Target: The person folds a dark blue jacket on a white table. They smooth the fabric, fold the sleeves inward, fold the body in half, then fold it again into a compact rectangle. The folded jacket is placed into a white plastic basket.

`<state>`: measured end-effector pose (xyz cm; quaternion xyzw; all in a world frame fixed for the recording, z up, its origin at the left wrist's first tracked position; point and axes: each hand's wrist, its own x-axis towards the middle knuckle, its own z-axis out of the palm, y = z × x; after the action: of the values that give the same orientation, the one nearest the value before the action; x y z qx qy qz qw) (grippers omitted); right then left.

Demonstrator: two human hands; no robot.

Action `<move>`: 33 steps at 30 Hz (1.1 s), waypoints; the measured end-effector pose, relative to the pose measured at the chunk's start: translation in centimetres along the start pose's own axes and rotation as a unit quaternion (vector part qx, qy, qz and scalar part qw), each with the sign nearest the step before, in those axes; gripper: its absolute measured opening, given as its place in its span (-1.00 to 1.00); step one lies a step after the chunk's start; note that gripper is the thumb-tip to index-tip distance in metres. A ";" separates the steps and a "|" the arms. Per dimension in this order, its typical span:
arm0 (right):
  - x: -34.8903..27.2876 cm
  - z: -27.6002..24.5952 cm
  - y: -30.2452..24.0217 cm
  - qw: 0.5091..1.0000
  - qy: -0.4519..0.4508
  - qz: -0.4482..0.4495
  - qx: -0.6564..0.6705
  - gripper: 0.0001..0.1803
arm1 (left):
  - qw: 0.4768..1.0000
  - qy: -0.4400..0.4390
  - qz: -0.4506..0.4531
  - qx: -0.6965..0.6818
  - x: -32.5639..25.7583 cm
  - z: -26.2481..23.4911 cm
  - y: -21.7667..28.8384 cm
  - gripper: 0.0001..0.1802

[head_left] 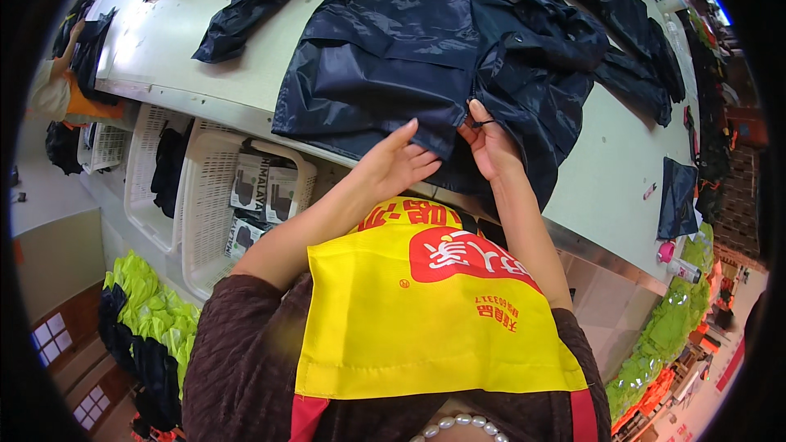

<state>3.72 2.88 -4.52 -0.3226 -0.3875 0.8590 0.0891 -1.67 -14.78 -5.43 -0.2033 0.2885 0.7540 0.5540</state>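
A dark navy, shiny rain jacket (385, 57) lies spread on the table, its lower hem hanging over the near edge. My right hand (494, 147) is closed on the jacket's front edge near the bottom, thumb and fingers pinched beside the zipper line. A small dark piece shows between those fingers, too small to make out. At the hem, just left of it, my left hand (391, 165) has its thumb raised and its fingers stretched apart. Its fingertips come up to the loose front corner of the jacket; whether they touch it I cannot tell.
More dark garments (602, 8) lie across the pale table (184, 53). White plastic baskets (192, 221) stand below its left edge, one with packaged goods. A folded dark piece (678, 196) and a pink-capped bottle (667, 252) are at right. Yellow-green garments (155, 299) are heaped lower left. Another person's arm (65, 53) shows far left.
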 end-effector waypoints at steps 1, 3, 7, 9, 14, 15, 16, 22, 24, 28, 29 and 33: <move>-0.1 -0.3 -0.1 1.000 0.001 -0.004 -0.004 -0.81 | 1.000 0.009 0.014 -0.023 0.3 1.9 0.3 -0.59; -0.4 -0.4 -0.4 0.999 -0.005 0.005 -0.032 -0.81 | 0.999 0.016 0.030 -0.034 1.3 3.7 0.4 -0.65; -1.1 -0.7 -0.8 0.998 0.016 -0.011 -0.063 -0.80 | 1.000 0.023 0.015 -0.004 2.6 5.4 1.0 -0.72; -1.2 -1.3 -0.9 0.995 0.027 -0.037 -0.092 -0.80 | 0.999 0.015 0.013 0.036 3.4 5.2 1.8 -0.72; -1.5 -1.9 -1.3 0.982 0.055 -0.088 -0.155 -0.84 | 0.992 0.027 -0.053 0.110 3.9 5.4 1.3 -0.76; -1.5 -2.0 -1.3 0.981 0.064 -0.095 -0.154 -0.84 | 0.987 0.036 -0.044 0.154 3.6 5.9 1.2 -0.76; -1.5 -2.1 -1.4 0.980 0.074 -0.102 -0.153 -0.84 | 0.979 0.044 -0.035 0.197 3.3 6.3 1.1 -0.76; -2.0 -2.9 -1.0 0.991 0.106 -0.079 -0.031 -0.83 | 0.961 -0.018 -0.031 0.273 3.9 6.7 1.6 -0.80; -3.1 -2.2 -0.8 0.984 0.156 -0.090 0.003 -0.83 | 0.972 0.009 -0.010 0.235 3.9 7.2 0.7 -0.82; -5.2 -1.9 -0.7 0.991 0.076 -0.095 0.052 -0.87 | 0.990 -0.054 0.067 0.116 4.5 7.3 -1.3 -0.88; -5.4 -1.7 -0.8 0.993 0.053 -0.085 0.062 -0.89 | 0.990 -0.078 0.053 0.109 4.9 7.1 -1.6 -0.87; -5.4 -1.9 -0.3 0.988 0.074 -0.090 0.098 -0.90 | 0.990 -0.105 0.040 0.082 5.7 6.9 -2.6 -0.83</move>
<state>9.05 2.08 -2.64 -0.3385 -0.3216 0.8550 0.2257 -0.79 -5.53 -4.37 -0.0651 0.2972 0.7668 0.5652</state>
